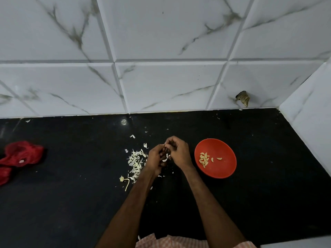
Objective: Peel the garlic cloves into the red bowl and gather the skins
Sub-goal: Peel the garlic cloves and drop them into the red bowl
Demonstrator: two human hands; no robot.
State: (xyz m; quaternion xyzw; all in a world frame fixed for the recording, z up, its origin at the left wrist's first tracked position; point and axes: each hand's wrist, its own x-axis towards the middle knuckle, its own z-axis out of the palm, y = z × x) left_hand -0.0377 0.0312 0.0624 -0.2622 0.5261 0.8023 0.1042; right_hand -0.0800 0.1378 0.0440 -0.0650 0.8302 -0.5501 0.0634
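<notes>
Now we have the garlic clove [165,145] pinched between both hands over the desk's [268,203] middle: the left hand [155,159] curls round it, and the right hand's [179,153] fingers [171,140] nip its skin. Too little shows to tell its long axis. The red bowl [224,170] sits just beside our right hand, and the skins [135,161] lie beside the left.

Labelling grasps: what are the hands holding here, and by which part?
Left hand and right hand hold a garlic clove between them, fingers pinching its skin; exact hold hidden.
</notes>
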